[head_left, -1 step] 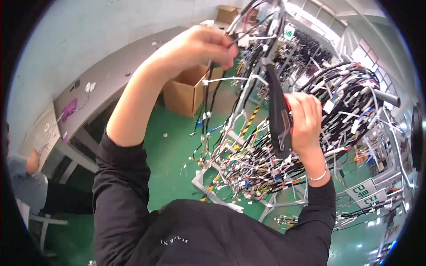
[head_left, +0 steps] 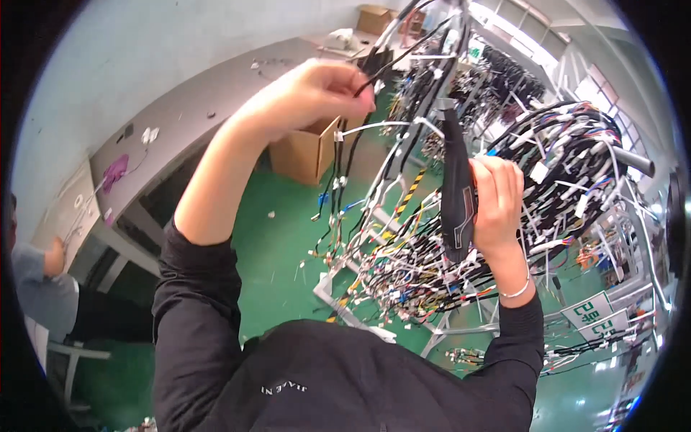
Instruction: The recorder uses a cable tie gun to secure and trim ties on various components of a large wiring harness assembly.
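Observation:
My left hand [head_left: 327,93] is raised at upper centre, thumb and fingers pinched on a thin black cable [head_left: 407,52]. That strand slants up to the right toward a hanging wire harness [head_left: 435,75] of black cables with white ties. I cannot tell whether it is a wire or a tie strap. My right hand [head_left: 497,205] is wrapped round a black cable tie gun [head_left: 457,194], held upright with its metal-tipped tapering nose pointing up, close to the harness. The gun's grip is mostly hidden by my fingers.
Behind the harness stands a metal rack [head_left: 324,288] with many wires and connectors. A thick cable bundle [head_left: 568,165] hangs at right. A grey bench [head_left: 180,108] runs along the left wall, with an open cardboard box [head_left: 295,157] beside it. Another person's arm [head_left: 54,259] shows at far left.
The view has shifted slightly. My left hand is a little lower and still pinches the thin black cable. The cable tie gun stays in my right hand, slightly farther right.

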{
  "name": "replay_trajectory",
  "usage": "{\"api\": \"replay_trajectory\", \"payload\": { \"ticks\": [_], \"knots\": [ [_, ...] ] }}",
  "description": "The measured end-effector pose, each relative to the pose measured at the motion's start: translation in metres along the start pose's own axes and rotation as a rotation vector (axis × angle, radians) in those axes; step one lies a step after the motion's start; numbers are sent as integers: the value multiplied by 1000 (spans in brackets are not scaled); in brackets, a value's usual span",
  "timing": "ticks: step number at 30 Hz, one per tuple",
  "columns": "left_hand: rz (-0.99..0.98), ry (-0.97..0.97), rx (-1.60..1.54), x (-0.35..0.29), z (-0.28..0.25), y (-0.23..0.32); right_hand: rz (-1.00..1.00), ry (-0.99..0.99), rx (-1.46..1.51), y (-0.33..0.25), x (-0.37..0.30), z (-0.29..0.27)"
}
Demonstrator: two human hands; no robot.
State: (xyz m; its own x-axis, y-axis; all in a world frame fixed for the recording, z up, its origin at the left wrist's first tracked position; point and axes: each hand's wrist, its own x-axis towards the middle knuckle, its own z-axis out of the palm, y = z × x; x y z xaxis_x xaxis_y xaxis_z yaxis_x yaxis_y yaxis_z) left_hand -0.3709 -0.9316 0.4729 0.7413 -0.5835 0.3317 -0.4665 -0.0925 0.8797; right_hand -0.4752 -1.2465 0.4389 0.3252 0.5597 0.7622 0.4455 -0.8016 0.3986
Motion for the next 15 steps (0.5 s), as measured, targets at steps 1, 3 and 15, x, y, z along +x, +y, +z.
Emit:
{"api": "replay_trajectory", "payload": {
  "ticks": [1, 3, 15],
  "knots": [
    [105, 56, -32, -18, 5, -24, 39, -50, 28, -5, -8, 5],
    [97, 229, -37, -43, 11, -68, 32, -71, 158, -15, -17, 16],
    [108, 625, -424, -113, 38, -70, 147, -217, 686, -78, -36, 101]
  ]
}}
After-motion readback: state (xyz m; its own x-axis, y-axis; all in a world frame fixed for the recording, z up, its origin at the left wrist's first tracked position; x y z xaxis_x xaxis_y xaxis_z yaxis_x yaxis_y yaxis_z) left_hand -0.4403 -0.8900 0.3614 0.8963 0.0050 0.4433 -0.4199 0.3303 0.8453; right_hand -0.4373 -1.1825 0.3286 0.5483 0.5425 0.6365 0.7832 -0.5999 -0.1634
